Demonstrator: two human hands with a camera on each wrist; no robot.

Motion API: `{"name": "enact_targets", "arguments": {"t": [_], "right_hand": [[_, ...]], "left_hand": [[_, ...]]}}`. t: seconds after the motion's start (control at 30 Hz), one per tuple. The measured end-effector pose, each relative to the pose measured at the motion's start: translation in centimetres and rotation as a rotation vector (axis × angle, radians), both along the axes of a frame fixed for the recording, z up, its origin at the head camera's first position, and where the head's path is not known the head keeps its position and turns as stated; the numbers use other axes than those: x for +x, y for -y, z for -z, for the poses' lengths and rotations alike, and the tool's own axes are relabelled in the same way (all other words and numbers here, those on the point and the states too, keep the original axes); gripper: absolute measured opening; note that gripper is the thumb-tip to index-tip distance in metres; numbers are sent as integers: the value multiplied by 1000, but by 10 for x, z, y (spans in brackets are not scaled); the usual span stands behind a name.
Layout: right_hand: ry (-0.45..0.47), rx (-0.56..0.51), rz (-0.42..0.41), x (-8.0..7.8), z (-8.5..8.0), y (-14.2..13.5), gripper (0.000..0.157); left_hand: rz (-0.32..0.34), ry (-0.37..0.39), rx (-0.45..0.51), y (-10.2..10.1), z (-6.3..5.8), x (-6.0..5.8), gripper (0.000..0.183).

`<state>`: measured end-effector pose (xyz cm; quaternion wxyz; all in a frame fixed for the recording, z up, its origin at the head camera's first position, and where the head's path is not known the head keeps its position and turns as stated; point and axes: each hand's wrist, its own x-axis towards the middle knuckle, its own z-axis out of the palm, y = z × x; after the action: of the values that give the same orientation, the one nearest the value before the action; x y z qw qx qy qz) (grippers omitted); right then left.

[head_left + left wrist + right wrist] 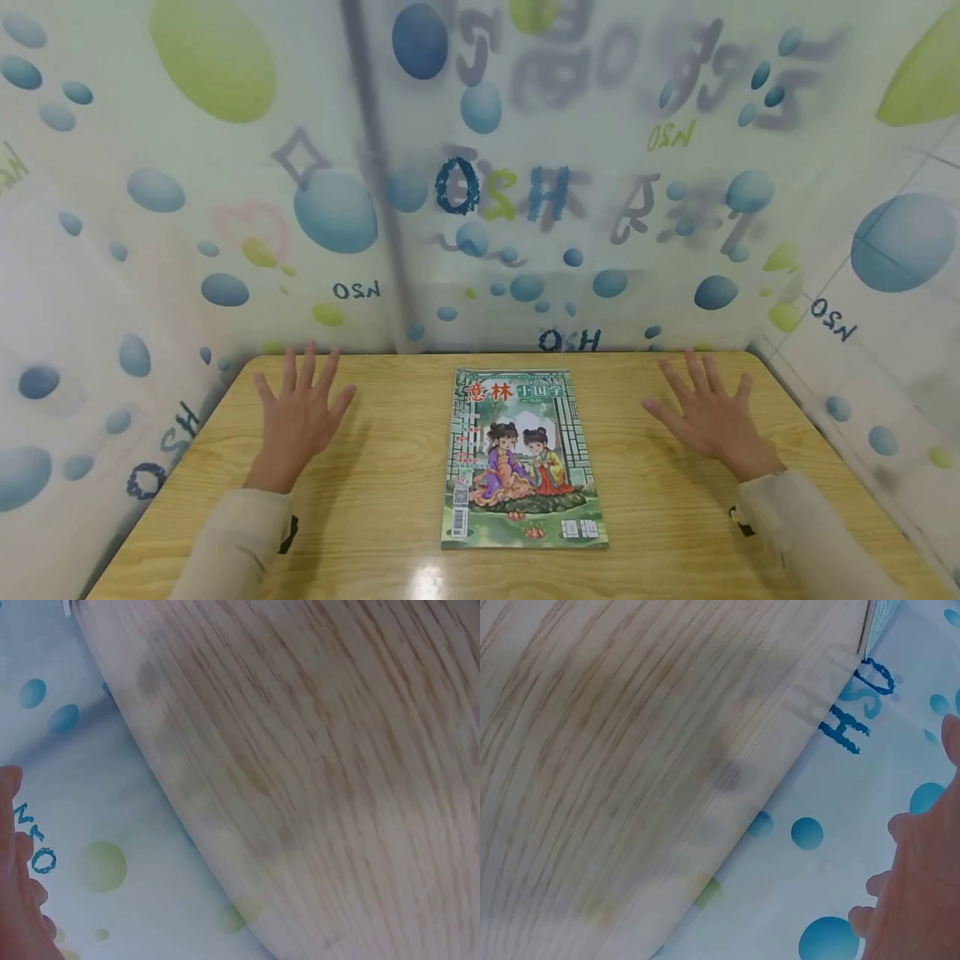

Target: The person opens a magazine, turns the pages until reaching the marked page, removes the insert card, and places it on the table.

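A magazine (521,458) with a green illustrated cover of two figures in robes lies flat, face up, in the middle of the wooden table (390,467). To its left my left hand (300,421) is held over the table with fingers spread and straight, holding nothing. On the other side my right hand (708,417) is spread in the same way, also holding nothing. Both hands are apart from the magazine. In the left wrist view, fingers (22,877) show at the left edge; in the right wrist view, fingers (915,870) show at the right edge.
A pale curtain (480,250) printed with blue and green dots and H2O lettering hangs behind the table's far edge and along both sides. Dark wristbands (288,533) sit at both sleeve cuffs. Light glares off the table near the front.
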<state>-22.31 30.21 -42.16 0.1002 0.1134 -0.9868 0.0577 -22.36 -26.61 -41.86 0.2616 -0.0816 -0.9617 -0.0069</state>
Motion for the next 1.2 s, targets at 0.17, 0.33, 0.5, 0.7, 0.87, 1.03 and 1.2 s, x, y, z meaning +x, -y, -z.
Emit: {"name": "enact_targets", "arguments": {"t": [0.17, 0.33, 0.5, 0.7, 0.87, 1.03, 1.2], "right_hand": [[25, -15, -22, 0, -1, 7, 77], [24, -2, -45, 0, 1, 15, 75], [19, 2, -89, 1, 3, 24, 74], [27, -13, -149, 3, 4, 36, 73], [31, -10, -186, 7, 7, 47, 73], [39, 8, -220, 11, 9, 56, 72], [62, -1, -261, 16, 10, 66, 72]], "left_hand": [[4, 40, -2, -7, -3, 0, 64], [14, 97, -2, -15, -5, 0, 64], [52, 155, 0, -25, -7, 1, 66], [101, 213, 26, -38, -10, 3, 66], [135, 279, 50, -48, -12, 5, 67], [176, 302, 60, -60, -10, 10, 66], [221, 300, 49, -73, -6, 14, 64]]}}
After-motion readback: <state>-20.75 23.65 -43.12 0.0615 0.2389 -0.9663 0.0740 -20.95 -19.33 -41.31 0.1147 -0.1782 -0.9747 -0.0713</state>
